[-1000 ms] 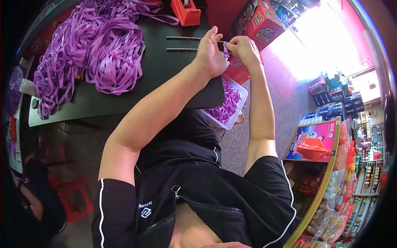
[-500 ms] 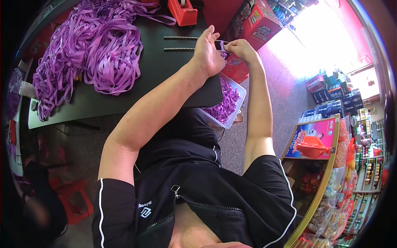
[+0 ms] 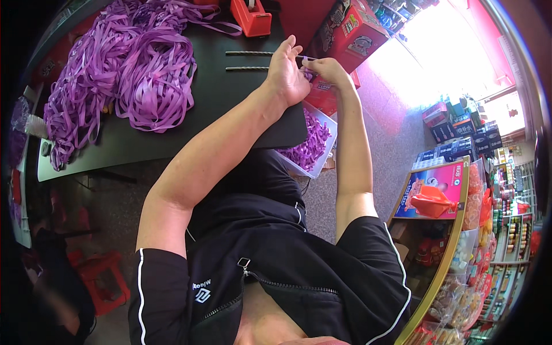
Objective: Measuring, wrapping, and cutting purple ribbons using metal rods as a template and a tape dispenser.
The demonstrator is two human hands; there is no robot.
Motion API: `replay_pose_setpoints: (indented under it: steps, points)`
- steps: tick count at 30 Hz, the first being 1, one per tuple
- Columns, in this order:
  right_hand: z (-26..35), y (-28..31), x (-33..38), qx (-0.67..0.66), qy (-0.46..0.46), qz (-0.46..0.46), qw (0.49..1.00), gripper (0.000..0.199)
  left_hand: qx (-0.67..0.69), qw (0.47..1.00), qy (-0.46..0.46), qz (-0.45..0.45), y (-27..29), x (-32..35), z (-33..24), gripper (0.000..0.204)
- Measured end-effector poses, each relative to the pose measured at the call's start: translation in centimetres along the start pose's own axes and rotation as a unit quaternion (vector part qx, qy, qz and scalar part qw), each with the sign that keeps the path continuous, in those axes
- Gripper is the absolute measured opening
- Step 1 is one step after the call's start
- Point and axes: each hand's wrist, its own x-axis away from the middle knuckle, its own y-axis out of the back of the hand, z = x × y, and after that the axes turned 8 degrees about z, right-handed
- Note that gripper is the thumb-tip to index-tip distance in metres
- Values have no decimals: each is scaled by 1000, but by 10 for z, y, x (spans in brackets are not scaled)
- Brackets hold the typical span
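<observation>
Both hands are raised together past the far right corner of the black table point(image 3: 172, 138). A thin pale strip point(image 3: 306, 58), likely a short piece of tape or ribbon, is pinched between the left hand point(image 3: 286, 75) and the right hand point(image 3: 325, 68); its exact kind cannot be told at this size

Left hand: thumb and forefinger closed on one end of the strip, remaining fingers fanned upward, probably kept clear so nothing sticks or snags. Right hand: fingertips curled and clamped on the other end, knuckles outward. The strip is held taut between the two, clear of the table surface, which suits fine fingertip work

A red tape dispenser point(image 3: 251, 15) is set at the far table edge, just beyond the hands, within easy reach. Two thin dark rods point(image 3: 248, 60) are laid parallel on the table just left of the left hand, apparently kept as a jig or gauge. A large heap of purple ribbon loops point(image 3: 121, 80) is piled on the left half of the table, well apart from the hands, so the working corner is left free. A white tray of purple ribbon pieces point(image 3: 313, 144) is placed below the table edge under the forearms, positioned like a catch bin for finished or cut pieces
</observation>
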Motion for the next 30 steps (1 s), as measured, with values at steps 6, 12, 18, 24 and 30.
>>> replay_pose_setpoints:
  steps: [6,12,18,24,30]
  points:
    - [-3,-6,0,-270,-81,72,957,21,-1,1000,-14,2,2,-2,-1,75]
    - [7,10,14,-136,-71,24,988,33,-74,994,55,-50,-8,9,-7,70]
    - [12,25,5,88,98,-175,976,43,-260,964,57,-18,-22,24,-31,43]
    - [3,12,-25,-169,32,106,980,23,-836,543,-6,82,14,38,-68,41]
    - [6,10,-24,-202,7,91,975,22,-969,237,-17,68,47,50,-73,50]
